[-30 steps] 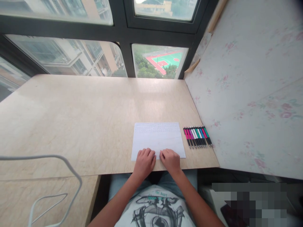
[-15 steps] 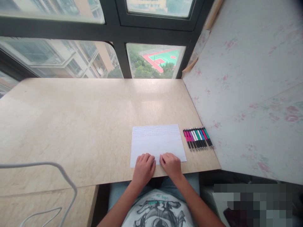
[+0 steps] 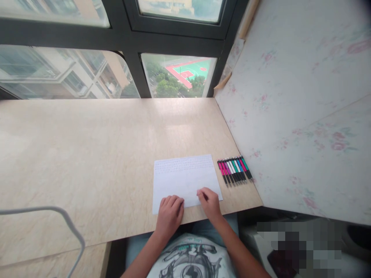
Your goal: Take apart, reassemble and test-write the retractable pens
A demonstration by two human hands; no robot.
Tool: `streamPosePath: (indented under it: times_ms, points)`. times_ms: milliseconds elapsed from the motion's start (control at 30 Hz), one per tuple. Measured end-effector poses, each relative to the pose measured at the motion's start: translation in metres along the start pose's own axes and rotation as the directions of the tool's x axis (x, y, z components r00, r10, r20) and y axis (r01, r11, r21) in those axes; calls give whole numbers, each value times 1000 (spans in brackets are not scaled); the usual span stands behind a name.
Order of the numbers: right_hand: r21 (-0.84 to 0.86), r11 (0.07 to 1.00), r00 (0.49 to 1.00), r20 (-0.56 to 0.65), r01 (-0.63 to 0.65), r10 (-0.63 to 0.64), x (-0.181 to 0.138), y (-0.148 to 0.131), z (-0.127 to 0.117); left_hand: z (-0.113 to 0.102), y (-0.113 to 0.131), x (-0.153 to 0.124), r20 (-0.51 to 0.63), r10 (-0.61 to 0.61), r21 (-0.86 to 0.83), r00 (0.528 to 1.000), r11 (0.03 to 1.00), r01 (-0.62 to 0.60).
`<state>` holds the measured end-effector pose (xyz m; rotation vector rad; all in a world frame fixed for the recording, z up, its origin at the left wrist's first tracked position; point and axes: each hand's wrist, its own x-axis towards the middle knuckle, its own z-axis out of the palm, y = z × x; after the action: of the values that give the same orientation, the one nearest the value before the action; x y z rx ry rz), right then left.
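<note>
Head view, nearest first: what is there?
– White T-shirt with a dark printed drawing [image 3: 193, 260], then the two bare hands.
– How are they?
– Left hand [image 3: 170, 211]: palm down, fingers bent together over the sheet's lower edge; the palm is hidden, so I can't tell how far it is closed or whether it grips anything. Right hand [image 3: 209, 200]: curled into a loose fist over the lower right edge, nothing visible in it.
– Which sheet?
– White rectangular paper with handwritten lines across its top [image 3: 184, 179], flat on the beige marbled desktop [image 3: 110, 154].
– Beside it?
– Slim multicoloured pens with black grips [image 3: 234, 170], in a row just right of it.
– Farther off?
– Dark window frame [image 3: 179, 35], then a green-and-red sports court [image 3: 189, 71] outside.
</note>
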<state>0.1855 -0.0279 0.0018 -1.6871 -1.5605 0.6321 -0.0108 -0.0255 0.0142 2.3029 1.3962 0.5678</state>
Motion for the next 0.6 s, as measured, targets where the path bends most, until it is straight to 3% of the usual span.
streamPosePath:
  times_ms: [67, 167, 267, 400, 600]
  points:
    - [85, 986, 986, -72, -142, 149, 10, 6, -20, 1, -2, -2, -40, 23, -50, 999, 998, -25]
    - [-222, 931, 944, -231, -288, 237, 30, 18, -59, 2, -4, -3, -84, 34, -77, 996, 996, -41]
    - [-300, 894, 927, -278, -334, 253, 45, 30, -86, 4, -6, -3, -106, 19, -81, 994, 996, -28]
    - [-380, 847, 917, -292, -372, 272, 55, 36, -91, 6, -7, -3, -123, 12, -87, 992, 996, -23]
    - [-609, 665, 901, -273, -433, 337, 59, 36, -86, 6, -7, -4, -149, 14, -95, 989, 995, -28]
